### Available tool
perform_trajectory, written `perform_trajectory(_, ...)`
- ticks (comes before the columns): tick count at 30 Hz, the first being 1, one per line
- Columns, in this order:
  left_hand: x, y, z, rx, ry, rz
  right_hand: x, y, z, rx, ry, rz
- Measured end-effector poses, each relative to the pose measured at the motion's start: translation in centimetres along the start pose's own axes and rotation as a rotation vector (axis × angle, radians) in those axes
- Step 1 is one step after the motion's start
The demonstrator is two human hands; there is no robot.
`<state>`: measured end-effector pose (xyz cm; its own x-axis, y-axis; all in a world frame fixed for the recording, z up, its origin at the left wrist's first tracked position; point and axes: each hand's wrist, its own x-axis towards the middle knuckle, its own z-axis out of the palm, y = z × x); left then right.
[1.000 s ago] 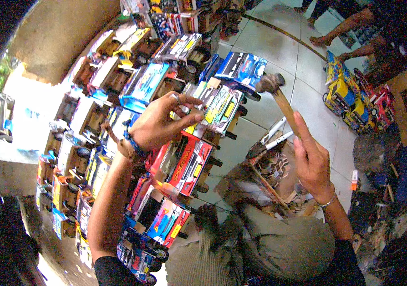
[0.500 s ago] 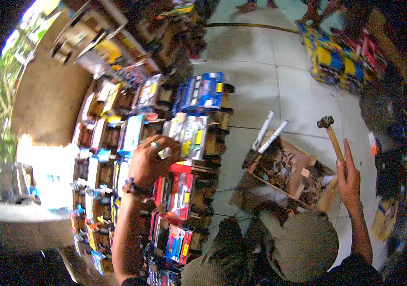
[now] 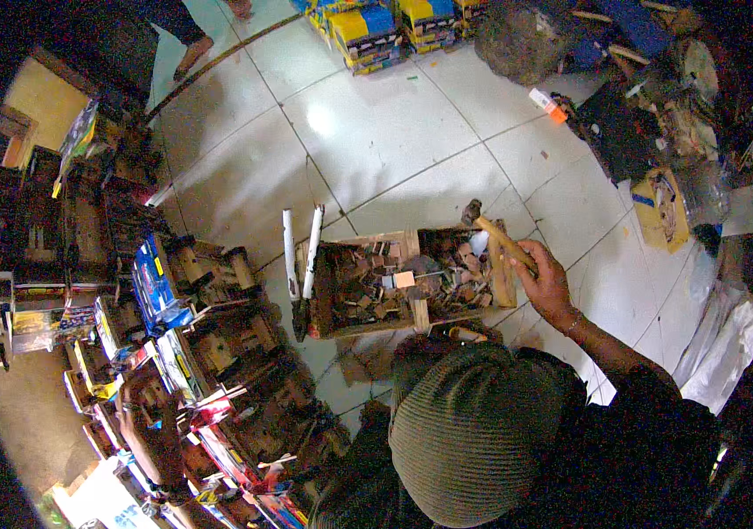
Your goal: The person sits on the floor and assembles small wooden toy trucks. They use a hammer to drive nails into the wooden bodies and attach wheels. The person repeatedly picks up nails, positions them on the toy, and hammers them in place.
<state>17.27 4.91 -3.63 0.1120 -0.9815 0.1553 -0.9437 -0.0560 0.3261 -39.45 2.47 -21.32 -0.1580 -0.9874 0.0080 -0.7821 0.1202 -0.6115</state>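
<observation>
A hammer (image 3: 502,240) with a wooden handle is in the right hand (image 3: 546,286), whose fingers are wrapped round the end of the handle. Its long axis slants from the grip at about 4 o'clock up to the head at about 10 o'clock, so the head points away from the body and slightly inward. It shows across the upper right end of a wooden box (image 3: 504,286); whether it touches the rim cannot be told. The box, full of small wood blocks (image 3: 375,275), lies at 9 o'clock from the right hand, its own length running roughly from 9 to 3. The left hand (image 3: 147,445) is far off, with the hammer at its 2 o'clock; it is in shadow among toy trucks (image 3: 154,284), and I cannot tell how far its fingers are spread or whether they hold anything. At the box's 9 o'clock end stands a tool with two white handles (image 3: 312,254). Yellow-and-blue toys (image 3: 368,28) sit at 12 o'clock on the tiled floor (image 3: 394,132).
</observation>
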Motion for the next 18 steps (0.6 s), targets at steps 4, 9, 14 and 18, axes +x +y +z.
perform_trajectory(4,2.6,5.9,3.2,-0.049,0.000,0.028,0.3,0.6,0.5,0.078,0.013,-0.034)
perform_trajectory(9,5.0,11.8,18.5,-0.335,-0.620,0.435,0.5,0.3,1.4,0.050,-0.053,-0.052)
perform_trajectory(14,3.1,11.1,33.2,0.127,-0.785,0.672,0.5,0.6,2.1,-0.023,-0.062,-0.094)
perform_trajectory(18,2.1,8.2,36.7,0.019,-0.868,0.464,0.6,1.4,2.2,-0.016,-0.035,-0.196)
